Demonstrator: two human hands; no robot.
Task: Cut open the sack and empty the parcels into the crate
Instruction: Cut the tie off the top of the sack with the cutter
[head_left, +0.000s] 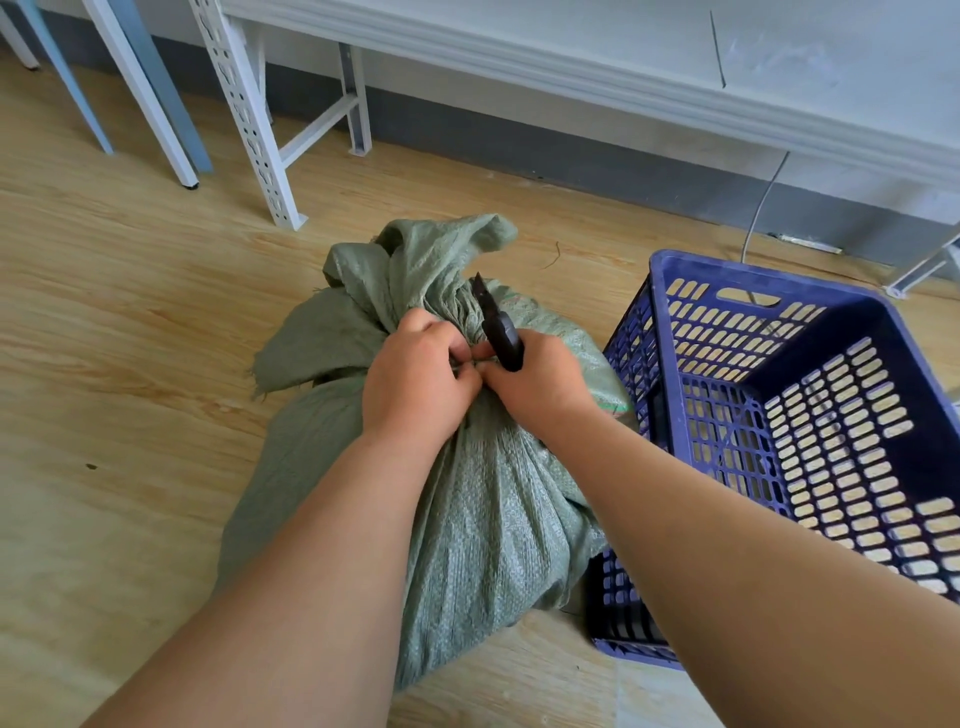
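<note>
Green woven sack (467, 499): stood on the wood-grain floor (130, 364), neck gathered and tied, loose top flopped away from the viewer; left hand (415, 374): grip closed around the bunched neck; right hand (540, 379): touching the left, grip closed on a dark cutter (498, 327), blade pointed up beside the neck; blue slotted plastic crate (779, 415): just right of the sack, touching it; white metal shelving legs (249, 119): beyond, by the wall.

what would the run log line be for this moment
stage: sack neck tied | left hand: grips neck | right hand: holds cutter, blade up | crate: empty, right of sack
</note>
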